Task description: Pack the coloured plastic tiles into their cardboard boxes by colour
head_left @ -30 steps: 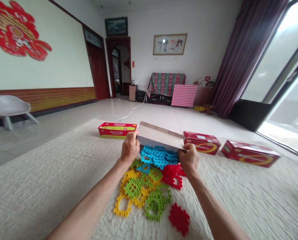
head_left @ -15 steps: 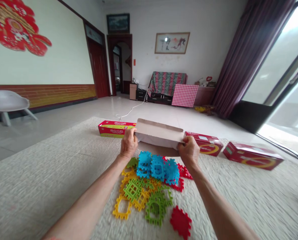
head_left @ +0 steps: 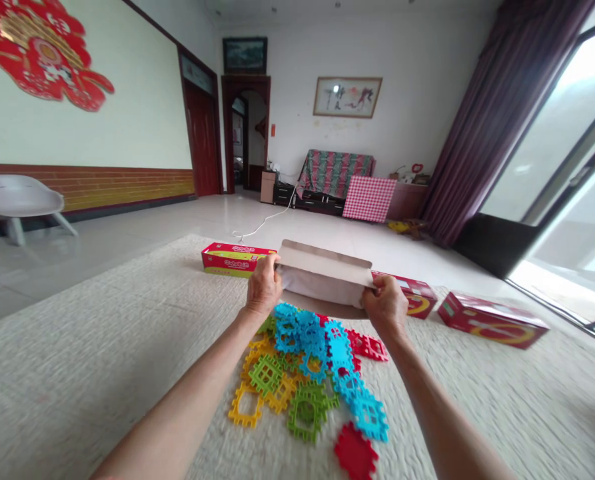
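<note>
My left hand (head_left: pixel 263 286) and my right hand (head_left: pixel 387 304) each grip one end of an open cardboard box (head_left: pixel 322 277), tilted with its mouth toward me above the cream carpet (head_left: pixel 102 360). Below the box lies a heap of flat plastic interlocking tiles. Several blue tiles (head_left: pixel 327 347) spread over the top of the heap and trail toward me. Green tiles (head_left: pixel 307 410), yellow tiles (head_left: pixel 250 403) and red tiles (head_left: pixel 356 453) lie under and around them.
Three closed red boxes lie on the carpet beyond the heap: one at the left (head_left: pixel 237 259), one behind my right hand (head_left: pixel 417 293), one at the right (head_left: pixel 492 320). A white chair (head_left: pixel 20 200) stands at the left wall. Glass doors (head_left: pixel 567 187) are at the right.
The blue tiles have slid out of the box and spilled down over the heap toward me. Both hands have kept their grip and lifted the box slightly.
</note>
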